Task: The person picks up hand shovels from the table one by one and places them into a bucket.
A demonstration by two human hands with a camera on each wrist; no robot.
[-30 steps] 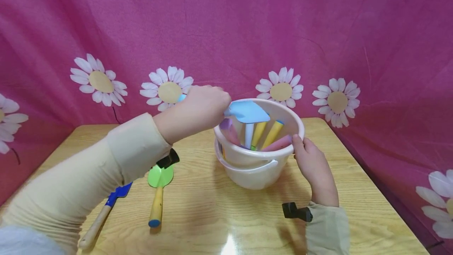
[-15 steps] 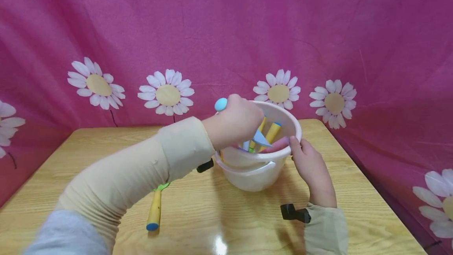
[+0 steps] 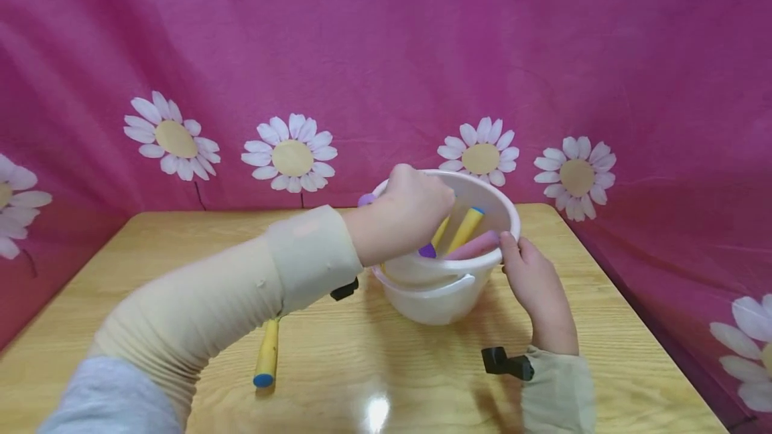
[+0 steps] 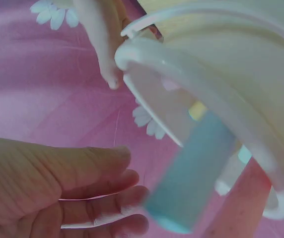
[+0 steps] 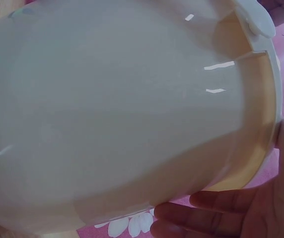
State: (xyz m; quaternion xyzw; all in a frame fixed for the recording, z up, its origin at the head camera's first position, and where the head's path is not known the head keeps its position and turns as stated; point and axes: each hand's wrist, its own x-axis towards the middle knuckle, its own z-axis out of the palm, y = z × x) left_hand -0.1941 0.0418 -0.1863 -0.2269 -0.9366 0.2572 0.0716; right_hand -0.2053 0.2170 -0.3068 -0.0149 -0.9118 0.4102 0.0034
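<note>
A white bucket point(image 3: 434, 303) stands on the table, holding several toy garden tools. My left hand point(image 3: 416, 209) is over its left side; in the left wrist view the fingers are nearly straight and apart from a light-blue handle point(image 4: 191, 173). That handle leans out over the rim beside a pink one point(image 4: 244, 203). The light-blue blade is hidden from the head view. My right hand point(image 3: 537, 283) grips the bucket's right rim, thumb at the top and fingers against the outer wall. Inside show a yellow handle point(image 3: 466, 230), a pink handle point(image 3: 475, 245) and a purple piece point(image 3: 427, 250).
A yellow handle with a blue end point(image 3: 267, 353) lies on the wooden table point(image 3: 338, 380) left of the bucket, partly under my left sleeve. A pink curtain point(image 3: 386, 72) with daisies hangs behind and at both sides.
My left hand has carried the light-blue trowel rightward, lowered it blade-first into the bucket and let go of its handle. My right hand has stayed on the rim.
</note>
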